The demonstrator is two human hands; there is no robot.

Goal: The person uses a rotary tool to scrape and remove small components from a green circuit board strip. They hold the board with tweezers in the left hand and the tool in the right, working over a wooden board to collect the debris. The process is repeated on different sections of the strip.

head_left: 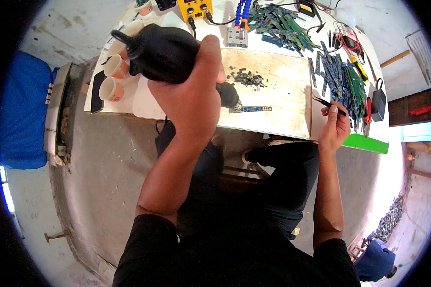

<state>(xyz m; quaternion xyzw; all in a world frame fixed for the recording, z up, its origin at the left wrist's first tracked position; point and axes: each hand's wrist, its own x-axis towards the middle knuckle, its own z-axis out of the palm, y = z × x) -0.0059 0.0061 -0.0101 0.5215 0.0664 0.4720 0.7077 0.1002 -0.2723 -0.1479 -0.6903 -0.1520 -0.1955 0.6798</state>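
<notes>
My left hand (194,95) is wrapped round a black hot air gun (165,52), whose nozzle points down at a narrow blue circuit board strip (254,109). The strip lies near the front edge of a worn wooden board (282,81). A heap of small black chips (246,77) sits behind the strip on that board. At the board's right side, my right hand (334,126) pinches black tweezers (331,104), their tips pointing left and apart from the strip.
Piles of green and blue circuit strips (285,24) lie at the back and right. Paper cups (112,89) line the left edge near a dark phone (97,91). A yellow soldering station (195,9) stands behind. Red-handled pliers (367,117) lie right. Another person (376,260) is far lower right.
</notes>
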